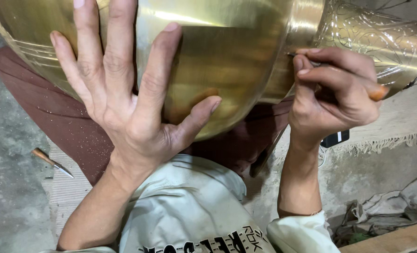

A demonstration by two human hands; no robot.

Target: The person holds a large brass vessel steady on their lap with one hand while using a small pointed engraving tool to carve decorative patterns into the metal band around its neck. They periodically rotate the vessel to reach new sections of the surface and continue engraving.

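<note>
Left hand (124, 107) is spread flat and wide on the belly of the brass vessel (227, 61), fingers splayed, palm pressing, not gripping anything, just bracing. Our right hand (332, 96) is clenched tight around a thin graver (375, 92), wooden handle end poking out by the thumb side, tip sitting right at the band where the smooth bowl meets the engraved neck (382, 37). The vessel lies on its side across our lap, resting on the maroon cloth (63, 117) over our legs

What could go wrong, as we see it: that surface is polished and round, so if the flat palm slides even a bit the whole thing could roll and the tip would skate across the plain brass and leave a scratch where we don't want one. Same deal if we push too hard at a shallow angle, the point can jump out of its line. And our left thumb sits fairly near the path of a slip, so a runaway tip might catch it

A second tool (52, 162) with a wooden handle lies on the floor to our left, well apart from us. There's a crumpled rag (386, 211) and a wooden plank (396, 239) off to the right, and a fringed mat (396, 136) under the neck end
</note>
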